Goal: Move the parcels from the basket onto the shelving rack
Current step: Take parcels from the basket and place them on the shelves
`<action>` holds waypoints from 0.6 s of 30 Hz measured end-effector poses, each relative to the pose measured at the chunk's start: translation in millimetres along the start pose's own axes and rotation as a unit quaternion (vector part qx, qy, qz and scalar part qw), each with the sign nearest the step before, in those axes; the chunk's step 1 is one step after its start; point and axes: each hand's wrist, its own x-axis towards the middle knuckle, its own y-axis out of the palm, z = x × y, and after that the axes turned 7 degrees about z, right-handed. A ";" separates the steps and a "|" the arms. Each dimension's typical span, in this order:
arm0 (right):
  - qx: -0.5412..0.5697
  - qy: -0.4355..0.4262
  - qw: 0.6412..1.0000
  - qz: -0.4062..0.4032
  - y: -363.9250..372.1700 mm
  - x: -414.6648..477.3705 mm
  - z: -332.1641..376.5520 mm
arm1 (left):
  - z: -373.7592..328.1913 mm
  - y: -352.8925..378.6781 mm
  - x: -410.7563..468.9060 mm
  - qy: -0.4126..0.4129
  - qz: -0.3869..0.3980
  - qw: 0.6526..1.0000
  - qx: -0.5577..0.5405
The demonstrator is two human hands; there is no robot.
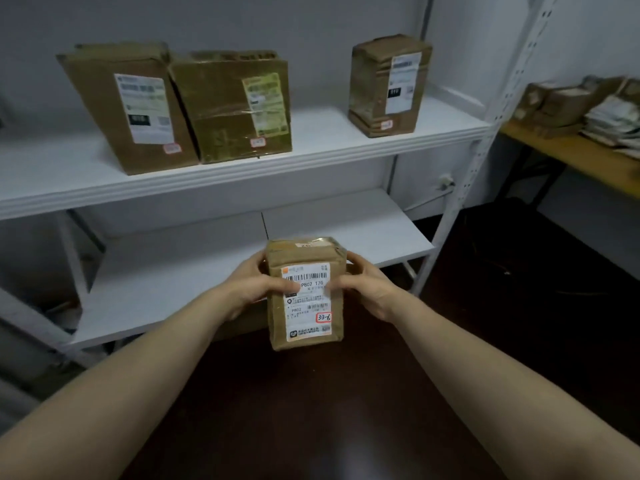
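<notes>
Both hands grip one parcel [308, 327] at lower centre of the frame. The left hand [254, 284] and right hand [369, 287] curl round its long sides, thumbs on the labelled face. It is held upright in the air before the front edge of the rack's lower shelf [173, 271]. On the upper shelf [322, 140], two boxes [128, 109] touch at upper left and a third box [388, 84] stands apart at upper right, with bare board between. A loaded desk [571, 154] sits far right.
</notes>
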 end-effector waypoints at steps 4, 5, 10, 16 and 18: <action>-0.099 -0.017 0.995 -0.011 -39.0 20.5 15.1 | 6.7 22.4 41.5 -0.014 0.022 0.999 0.021; -0.150 -0.016 0.989 0.000 -46.6 27.8 18.4 | 8.6 25.4 53.2 -0.020 0.026 0.999 0.025; -0.403 0.026 0.915 0.024 -81.8 83.4 32.6 | 17.9 28.0 122.9 -0.042 0.055 0.997 0.038; -0.506 0.069 0.860 0.013 -120.9 157.3 37.4 | 24.9 29.6 204.6 -0.073 0.038 0.992 0.100; -0.519 0.069 0.852 0.003 -135.9 181.1 34.2 | 30.4 27.6 229.3 -0.090 0.028 0.990 0.105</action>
